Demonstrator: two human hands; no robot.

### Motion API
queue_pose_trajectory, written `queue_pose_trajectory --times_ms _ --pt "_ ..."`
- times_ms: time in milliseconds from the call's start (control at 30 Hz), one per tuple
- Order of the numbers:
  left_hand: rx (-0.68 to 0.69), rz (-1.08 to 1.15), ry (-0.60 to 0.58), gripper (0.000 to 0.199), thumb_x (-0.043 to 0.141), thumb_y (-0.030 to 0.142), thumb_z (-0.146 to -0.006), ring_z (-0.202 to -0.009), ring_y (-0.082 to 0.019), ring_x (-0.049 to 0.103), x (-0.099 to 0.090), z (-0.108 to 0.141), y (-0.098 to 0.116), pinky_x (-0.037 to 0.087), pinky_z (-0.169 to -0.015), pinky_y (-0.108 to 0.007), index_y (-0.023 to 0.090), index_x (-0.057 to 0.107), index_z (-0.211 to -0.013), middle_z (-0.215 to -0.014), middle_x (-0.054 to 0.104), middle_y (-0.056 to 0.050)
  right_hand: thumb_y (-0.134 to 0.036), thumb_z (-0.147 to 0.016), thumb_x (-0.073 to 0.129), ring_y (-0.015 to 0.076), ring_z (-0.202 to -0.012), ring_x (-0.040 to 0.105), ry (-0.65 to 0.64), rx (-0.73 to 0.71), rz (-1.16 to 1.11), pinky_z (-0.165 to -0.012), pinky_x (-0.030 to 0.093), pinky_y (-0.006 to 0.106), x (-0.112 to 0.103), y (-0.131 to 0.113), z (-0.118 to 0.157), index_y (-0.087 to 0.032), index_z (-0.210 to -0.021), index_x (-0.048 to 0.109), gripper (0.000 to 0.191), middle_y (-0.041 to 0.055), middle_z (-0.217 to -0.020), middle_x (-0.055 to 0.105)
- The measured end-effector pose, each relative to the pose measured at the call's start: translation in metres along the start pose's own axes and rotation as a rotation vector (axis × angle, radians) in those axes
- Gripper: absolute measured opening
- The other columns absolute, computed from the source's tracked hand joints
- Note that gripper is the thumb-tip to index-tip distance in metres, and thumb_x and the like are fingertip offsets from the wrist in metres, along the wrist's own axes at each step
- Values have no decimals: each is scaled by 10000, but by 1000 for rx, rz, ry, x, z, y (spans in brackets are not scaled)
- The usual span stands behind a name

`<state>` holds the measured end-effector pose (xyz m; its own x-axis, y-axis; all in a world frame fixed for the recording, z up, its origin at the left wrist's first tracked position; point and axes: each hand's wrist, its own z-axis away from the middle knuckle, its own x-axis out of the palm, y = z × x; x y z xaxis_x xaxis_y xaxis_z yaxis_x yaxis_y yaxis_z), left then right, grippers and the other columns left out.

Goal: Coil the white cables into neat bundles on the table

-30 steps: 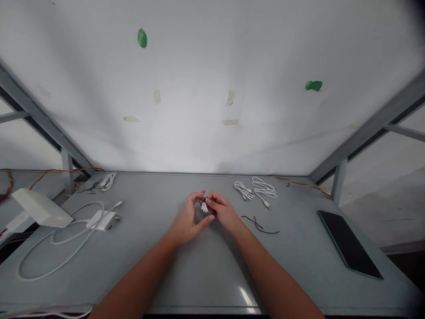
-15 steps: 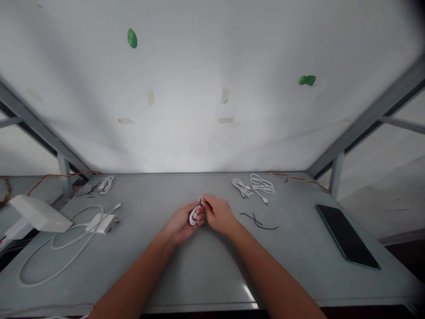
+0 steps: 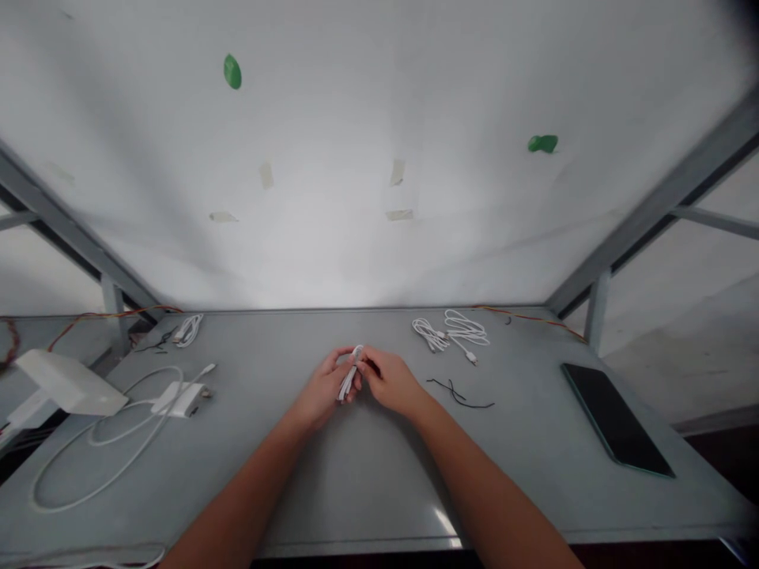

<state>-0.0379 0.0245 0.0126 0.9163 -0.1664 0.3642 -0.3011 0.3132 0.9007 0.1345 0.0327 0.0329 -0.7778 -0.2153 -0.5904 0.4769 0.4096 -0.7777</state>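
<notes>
A folded bundle of white cable is held above the middle of the grey table. My left hand is closed around it from the left, thumb on top. My right hand pinches at the upper part of the bundle, its fingertips against the left hand's. In the earlier frame a black twist tie shows around the cable; now the fingers mostly hide that spot. On the table right of my hands lie several loose black twist ties. Behind them are two coiled white cables.
At right lies a dark phone or tablet. On the left are a white charger with a long looping cable, a white box-shaped thing and another coiled white cable. A white wall stands behind the table.
The cable bundle has turned in my hands, so its strands now show side-on. My left fingers have shifted up around it, while the right hand stays pinched near its top.
</notes>
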Motion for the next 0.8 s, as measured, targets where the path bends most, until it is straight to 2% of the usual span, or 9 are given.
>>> queue_pose_trajectory --times_ms 100,167,233,333,400,467,567,667,800 --pt "85 91 38 573 751 566 -878 -623 -161 686 -4 0 6 461 -534 -245 188 583 -1274 -812 762 -38 -210 -973 487 172 -658 524 93 36 75 -657 342 267 -1 0 -1 -242 -800 578 198 -13 -712 632" --pt "279 100 81 551 739 534 -900 -988 -236 755 -5 1 9 568 -822 -334 205 564 -1305 -1028 798 -96 -222 -958 508 171 -640 497 121 71 61 -641 325 270 -1 0 -1 -241 -769 560 196 -21 -678 595" --pt "433 -35 67 544 722 506 -930 -1311 -274 643 -6 4 8 483 -1095 -426 226 543 -1361 -1259 758 -131 -234 -945 527 167 -641 489 111 75 -26 -637 326 269 0 0 -2 -240 -748 540 198 -30 -667 570" --pt "477 -382 -37 662 823 474 -851 -1444 -323 524 -5 9 0 375 -1213 -468 236 561 -1410 -1464 640 -158 -243 -940 535 161 -653 490 92 57 -205 -636 351 261 1 1 -3 -237 -744 536 197 -38 -678 557" --pt "479 -511 -66 682 885 445 -788 -1362 -333 580 -3 9 -7 420 -1168 -441 227 606 -1370 -1417 655 -154 -244 -944 541 158 -655 497 84 55 -288 -637 369 258 0 0 -3 -236 -759 549 185 -40 -682 567" --pt "452 -484 -35 527 826 493 -849 -1072 -273 696 2 7 -13 524 -986 -380 217 647 -1261 -1129 745 -106 -244 -957 543 161 -652 521 65 52 -327 -653 393 260 -1 -2 -3 -237 -771 552 186 -41 -664 590" --pt "314 -227 71 414 651 626 -952 -595 -154 583 7 0 -17 496 -624 -270 213 642 -968 -671 619 15 -217 -983 516 166 -661 588 39 45 -291 -716 430 269 2 -6 0 -244 -773 527 212 -37 -650 645" --pt "116 82 97 470 634 618 -968 -481 -96 460 6 -4 -15 410 -489 -208 197 561 -771 -578 506 47 -172 -966 516 169 -690 622 59 62 -133 -722 420 267 14 -6 3 -248 -778 520 203 -20 -714 690" --pt "-232 403 1 346 521 379 -1070 -388 -62 329 -6 -3 -4 298 -392 -162 174 564 -794 -522 369 86 -160 -937 535 176 -671 577 96 128 -41 -639 366 258 28 5 8 -241 -782 522 176 -11 -703 645"
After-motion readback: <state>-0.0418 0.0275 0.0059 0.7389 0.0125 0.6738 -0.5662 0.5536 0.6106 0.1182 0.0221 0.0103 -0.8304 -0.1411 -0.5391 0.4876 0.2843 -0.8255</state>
